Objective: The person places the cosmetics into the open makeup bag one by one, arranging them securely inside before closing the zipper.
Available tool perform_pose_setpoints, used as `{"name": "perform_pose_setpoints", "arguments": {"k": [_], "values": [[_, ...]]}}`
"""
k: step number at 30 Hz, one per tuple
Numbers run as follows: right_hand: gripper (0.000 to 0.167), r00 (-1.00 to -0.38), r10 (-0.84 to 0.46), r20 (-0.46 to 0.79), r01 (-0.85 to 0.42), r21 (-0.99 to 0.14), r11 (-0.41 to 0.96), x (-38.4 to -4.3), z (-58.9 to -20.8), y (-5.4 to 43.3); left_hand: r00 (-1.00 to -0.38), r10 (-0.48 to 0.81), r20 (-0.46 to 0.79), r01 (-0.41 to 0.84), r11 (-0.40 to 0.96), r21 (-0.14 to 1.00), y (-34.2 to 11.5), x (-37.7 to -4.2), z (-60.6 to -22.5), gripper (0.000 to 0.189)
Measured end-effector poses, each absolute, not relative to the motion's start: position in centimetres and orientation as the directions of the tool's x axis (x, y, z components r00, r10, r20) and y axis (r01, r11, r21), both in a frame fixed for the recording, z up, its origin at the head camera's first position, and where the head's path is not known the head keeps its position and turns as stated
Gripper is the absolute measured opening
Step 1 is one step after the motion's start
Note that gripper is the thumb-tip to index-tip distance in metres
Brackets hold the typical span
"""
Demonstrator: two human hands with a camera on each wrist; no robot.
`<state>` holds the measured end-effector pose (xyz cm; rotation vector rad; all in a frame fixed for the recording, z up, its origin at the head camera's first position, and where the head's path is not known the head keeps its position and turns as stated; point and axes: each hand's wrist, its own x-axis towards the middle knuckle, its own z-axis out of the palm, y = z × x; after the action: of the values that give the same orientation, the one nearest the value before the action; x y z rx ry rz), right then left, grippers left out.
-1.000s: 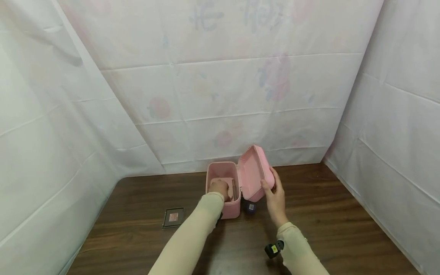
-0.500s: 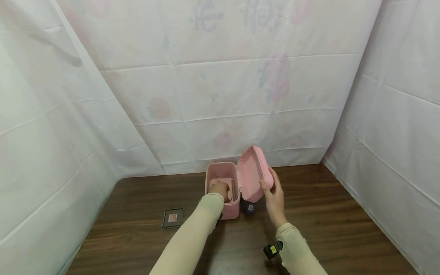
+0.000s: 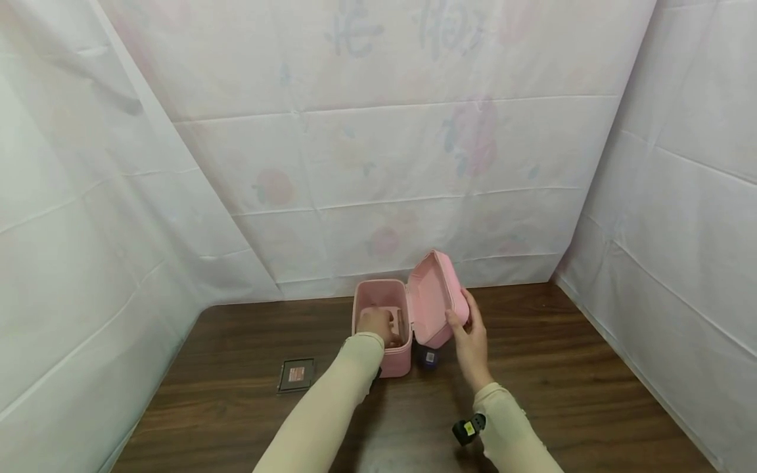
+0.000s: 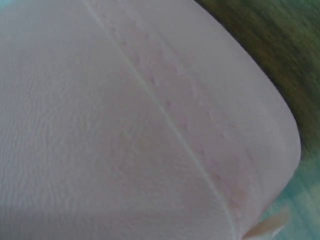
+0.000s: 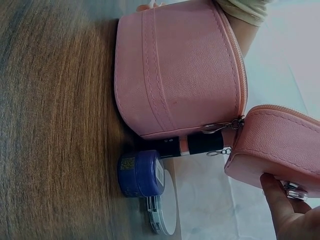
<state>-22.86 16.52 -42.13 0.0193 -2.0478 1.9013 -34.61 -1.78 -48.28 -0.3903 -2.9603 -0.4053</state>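
Observation:
A pink zip-up cosmetic case (image 3: 397, 363) stands on the table with its lid (image 3: 430, 303) swung out to the right. My left hand (image 3: 375, 324) reaches down inside it; the fingertips are hidden, and I cannot tell whether they grip anything. Beside that hand, a slim brownish item (image 3: 401, 324) leans inside the case. My right hand (image 3: 471, 347) holds the lid by its outer edge, thumb on the near side. In the right wrist view, fingers (image 5: 274, 197) touch the lid near a shiny metal clasp (image 5: 294, 191). The stitched pink outer wall (image 4: 100, 125) fills the left wrist view.
A small blue jar (image 5: 141, 173) sits under the lid, close to the case. Next to it are a black tube (image 5: 205, 143) and a round pale compact (image 5: 168, 202). Left of the case lies a flat dark palette (image 3: 297, 375) with a reddish label. White cloth hangs behind.
My left hand shifts slightly inside the case. The right hand keeps its hold on the lid, and the case stays in place.

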Motion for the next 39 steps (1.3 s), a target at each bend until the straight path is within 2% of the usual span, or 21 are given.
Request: {"name": "perform_pose_setpoints", "arguments": {"k": [2, 5, 13, 19, 25, 28, 33, 39], "values": [[0.059, -0.941, 0.222, 0.256, -0.239, -0.966, 0.101, -22.9, -42.1, 16.5, -0.943, 0.212, 0.255, 0.276, 0.928, 0.25, -1.7, -34.4, -48.2, 0.027], [0.059, -0.943, 0.226, 0.245, -0.227, -0.968, 0.104, -22.9, -42.1, 16.5, -0.931, 0.173, 0.323, 0.28, 0.904, 0.323, -1.8, -34.0, -47.3, 0.022], [0.06, -0.939, 0.226, 0.258, -0.235, -0.964, 0.125, -23.0, -41.8, 16.5, -0.913, 0.088, 0.397, 0.279, 0.846, 0.454, -3.5, -33.0, -43.0, 0.013], [0.06, -0.938, 0.225, 0.263, -0.237, -0.962, 0.137, -22.9, -41.7, 16.5, -0.89, 0.062, 0.451, 0.306, 0.814, 0.493, -7.2, -33.2, -41.3, 0.016], [0.06, -0.941, 0.229, 0.248, -0.217, -0.964, 0.152, -22.7, -41.8, 16.5, -0.86, -0.069, 0.506, 0.227, 0.836, 0.5, -12.6, -33.0, -41.9, 0.02], [0.06, -0.942, 0.229, 0.247, -0.217, -0.965, 0.15, -22.8, -41.9, 16.5, -0.884, -0.037, 0.466, 0.231, 0.833, 0.504, -15.2, -32.5, -43.3, 0.028], [0.06, -0.941, 0.228, 0.251, -0.222, -0.964, 0.147, -22.8, -41.8, 16.6, -0.952, 0.105, 0.289, 0.243, 0.832, 0.499, -18.9, -30.8, -46.4, 0.061], [0.06, -0.946, 0.218, 0.242, -0.213, -0.966, 0.145, -22.6, -41.4, 16.7, -0.993, 0.106, 0.061, 0.122, 0.869, 0.479, -21.1, -28.4, -49.1, 0.089]]}}
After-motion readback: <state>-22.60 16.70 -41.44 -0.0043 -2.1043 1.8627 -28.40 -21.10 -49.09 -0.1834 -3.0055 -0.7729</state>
